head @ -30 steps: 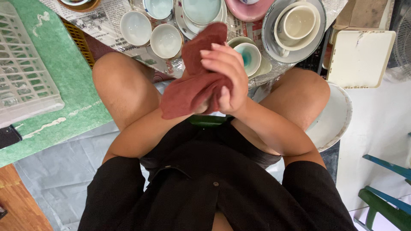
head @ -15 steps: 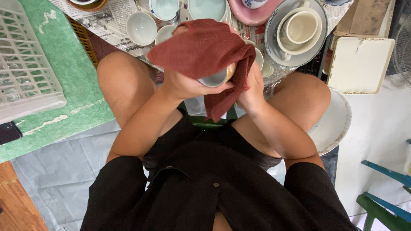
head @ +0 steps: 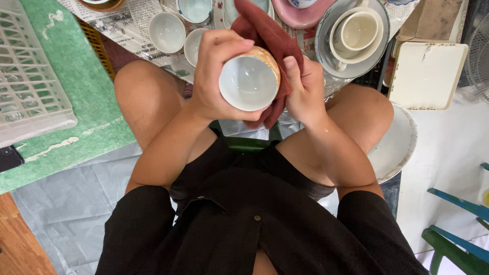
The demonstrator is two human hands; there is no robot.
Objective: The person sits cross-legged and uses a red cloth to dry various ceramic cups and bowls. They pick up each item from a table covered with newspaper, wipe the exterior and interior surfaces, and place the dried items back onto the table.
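My left hand (head: 216, 71) grips a small bowl (head: 249, 81), white inside with an orange-brown outside, its mouth turned toward the camera. My right hand (head: 305, 89) presses a dark red cloth (head: 267, 35) against the bowl's right side and back. Both hands are raised above my lap, between my bare knees. The cloth drapes behind the bowl and hangs below it.
Several cups and bowls (head: 168, 31) stand on newspaper ahead, with a grey plate holding stacked cups (head: 356, 30) and a pink dish (head: 300, 15). A white plastic crate (head: 25, 81) rests on a green mat at left. A white tray (head: 428, 76) and a white basin (head: 397, 147) lie to the right.
The cloth, which covered the bowl and both hands, has slid back behind it. The bowl's white inside now faces the camera, held in my left hand.
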